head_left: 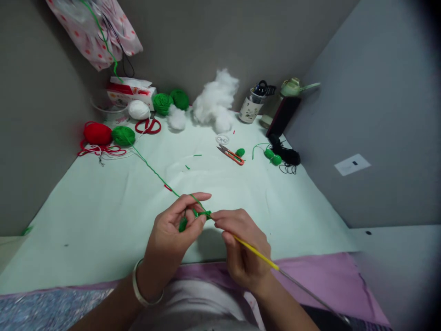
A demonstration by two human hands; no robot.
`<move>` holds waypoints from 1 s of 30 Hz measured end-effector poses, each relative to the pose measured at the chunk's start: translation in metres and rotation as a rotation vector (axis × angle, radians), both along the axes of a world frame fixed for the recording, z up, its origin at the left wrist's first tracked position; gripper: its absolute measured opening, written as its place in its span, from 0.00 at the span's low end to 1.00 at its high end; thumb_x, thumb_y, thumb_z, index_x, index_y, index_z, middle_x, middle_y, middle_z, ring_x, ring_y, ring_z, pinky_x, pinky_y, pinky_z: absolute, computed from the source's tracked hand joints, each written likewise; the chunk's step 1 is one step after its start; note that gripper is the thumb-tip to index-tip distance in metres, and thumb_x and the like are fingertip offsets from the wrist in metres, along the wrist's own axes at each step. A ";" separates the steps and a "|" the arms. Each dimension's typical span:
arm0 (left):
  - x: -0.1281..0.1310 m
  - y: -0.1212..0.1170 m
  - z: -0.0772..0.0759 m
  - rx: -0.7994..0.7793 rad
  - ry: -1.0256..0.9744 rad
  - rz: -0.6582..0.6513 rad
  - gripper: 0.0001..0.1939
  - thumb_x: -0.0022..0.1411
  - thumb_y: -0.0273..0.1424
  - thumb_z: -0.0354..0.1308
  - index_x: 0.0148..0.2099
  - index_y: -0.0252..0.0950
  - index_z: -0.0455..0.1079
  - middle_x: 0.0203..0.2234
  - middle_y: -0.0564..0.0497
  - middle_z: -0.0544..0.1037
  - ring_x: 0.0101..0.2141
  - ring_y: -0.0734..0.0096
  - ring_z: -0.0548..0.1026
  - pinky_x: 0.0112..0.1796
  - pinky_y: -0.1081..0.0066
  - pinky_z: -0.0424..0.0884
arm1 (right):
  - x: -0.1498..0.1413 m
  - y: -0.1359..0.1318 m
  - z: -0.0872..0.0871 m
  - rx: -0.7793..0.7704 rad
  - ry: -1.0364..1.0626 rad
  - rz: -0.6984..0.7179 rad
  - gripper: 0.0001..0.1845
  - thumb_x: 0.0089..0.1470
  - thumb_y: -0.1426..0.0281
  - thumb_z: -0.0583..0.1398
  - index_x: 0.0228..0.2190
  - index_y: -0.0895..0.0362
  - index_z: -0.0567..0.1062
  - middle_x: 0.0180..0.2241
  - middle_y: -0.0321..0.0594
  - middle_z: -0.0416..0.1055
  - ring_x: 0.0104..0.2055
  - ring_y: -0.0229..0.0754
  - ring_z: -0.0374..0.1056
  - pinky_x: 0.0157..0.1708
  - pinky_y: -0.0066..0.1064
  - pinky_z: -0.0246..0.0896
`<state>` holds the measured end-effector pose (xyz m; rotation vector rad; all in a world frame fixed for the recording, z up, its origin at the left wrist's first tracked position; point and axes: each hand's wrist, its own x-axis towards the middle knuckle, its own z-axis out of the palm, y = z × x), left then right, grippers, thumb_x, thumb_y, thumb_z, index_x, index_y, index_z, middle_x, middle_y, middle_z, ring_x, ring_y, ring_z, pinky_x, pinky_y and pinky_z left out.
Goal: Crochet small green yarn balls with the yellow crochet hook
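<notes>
Between its thumb and fingers, my left hand [168, 236] pinches a small green crochet piece [204, 214]. Green yarn [155, 173] runs over that hand's raised index finger and back to a green ball [123, 136] at the left. A dark green bit [183, 224] hangs below its fingers. My right hand [246, 243] is closed pen-style on a crochet hook [258, 254] with a yellow grip and a long metal shaft. The hook's tip meets the green piece, with the fingertips of both hands nearly touching; the exact stitch is too small to make out.
Orange thread snips [231, 155] lie beyond my hands, beside small green crochet balls [273, 156] and black yarn [285, 154]. White stuffing [217, 103], a pen cup [251, 108] and a bottle [280, 101] line the back. Red scissors [148, 126] and red yarn [98, 133] are at left.
</notes>
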<state>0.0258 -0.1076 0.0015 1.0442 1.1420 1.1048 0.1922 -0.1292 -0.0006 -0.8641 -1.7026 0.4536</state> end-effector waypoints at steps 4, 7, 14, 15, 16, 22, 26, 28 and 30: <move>-0.002 0.001 0.003 -0.070 -0.083 -0.060 0.14 0.61 0.32 0.69 0.50 0.44 0.84 0.33 0.53 0.74 0.33 0.71 0.67 0.36 0.73 0.65 | -0.001 0.002 0.001 -0.187 0.262 -0.015 0.13 0.71 0.74 0.54 0.44 0.52 0.78 0.38 0.42 0.80 0.34 0.41 0.76 0.34 0.35 0.74; -0.004 0.002 0.003 -0.069 -0.103 -0.060 0.13 0.61 0.32 0.69 0.49 0.43 0.84 0.33 0.52 0.75 0.34 0.69 0.69 0.37 0.72 0.66 | 0.000 0.004 0.002 -0.245 0.291 -0.007 0.13 0.71 0.74 0.54 0.43 0.52 0.78 0.38 0.41 0.80 0.33 0.39 0.75 0.33 0.34 0.74; 0.007 -0.005 0.002 -0.062 -0.080 0.031 0.18 0.58 0.27 0.71 0.52 0.41 0.82 0.28 0.55 0.72 0.32 0.71 0.68 0.37 0.73 0.66 | 0.001 0.000 -0.009 0.083 -0.267 -0.112 0.19 0.66 0.79 0.58 0.54 0.51 0.75 0.43 0.45 0.80 0.43 0.47 0.77 0.40 0.39 0.76; 0.008 -0.005 0.002 -0.101 -0.148 0.014 0.20 0.57 0.28 0.71 0.53 0.41 0.81 0.29 0.55 0.73 0.29 0.74 0.66 0.34 0.74 0.65 | 0.001 -0.001 -0.012 0.119 -0.319 -0.144 0.21 0.65 0.79 0.59 0.55 0.49 0.75 0.44 0.45 0.80 0.44 0.47 0.77 0.41 0.40 0.76; 0.009 -0.005 0.003 -0.161 -0.236 -0.028 0.22 0.58 0.30 0.72 0.55 0.41 0.80 0.28 0.57 0.72 0.26 0.77 0.62 0.32 0.75 0.64 | 0.001 -0.001 -0.014 0.136 -0.337 -0.168 0.23 0.65 0.79 0.60 0.56 0.47 0.76 0.45 0.44 0.80 0.45 0.47 0.77 0.41 0.39 0.77; 0.001 0.004 0.007 -0.368 -0.552 -0.135 0.18 0.62 0.30 0.69 0.55 0.38 0.81 0.20 0.63 0.63 0.20 0.82 0.49 0.39 0.75 0.67 | 0.000 0.003 -0.010 -0.165 0.247 -0.095 0.14 0.69 0.74 0.57 0.45 0.51 0.82 0.38 0.43 0.79 0.36 0.43 0.74 0.34 0.38 0.74; 0.001 0.004 0.006 -0.252 -0.448 -0.158 0.17 0.59 0.31 0.71 0.51 0.39 0.83 0.32 0.52 0.77 0.32 0.73 0.70 0.39 0.73 0.67 | -0.005 0.010 -0.007 -0.295 0.430 0.003 0.11 0.69 0.70 0.59 0.40 0.52 0.83 0.37 0.43 0.80 0.35 0.43 0.74 0.31 0.35 0.73; 0.003 0.001 0.005 -0.197 -0.375 -0.149 0.16 0.60 0.32 0.71 0.52 0.39 0.83 0.35 0.50 0.78 0.37 0.69 0.72 0.41 0.71 0.68 | -0.007 0.010 -0.008 -0.274 0.372 -0.018 0.11 0.69 0.72 0.59 0.42 0.51 0.83 0.38 0.42 0.81 0.36 0.42 0.75 0.33 0.35 0.74; 0.005 -0.001 0.003 -0.163 -0.316 -0.102 0.18 0.60 0.33 0.72 0.53 0.40 0.82 0.34 0.51 0.77 0.36 0.70 0.71 0.40 0.72 0.67 | -0.007 0.008 -0.009 -0.196 0.243 -0.056 0.14 0.68 0.75 0.59 0.46 0.49 0.82 0.38 0.41 0.81 0.36 0.42 0.76 0.35 0.36 0.75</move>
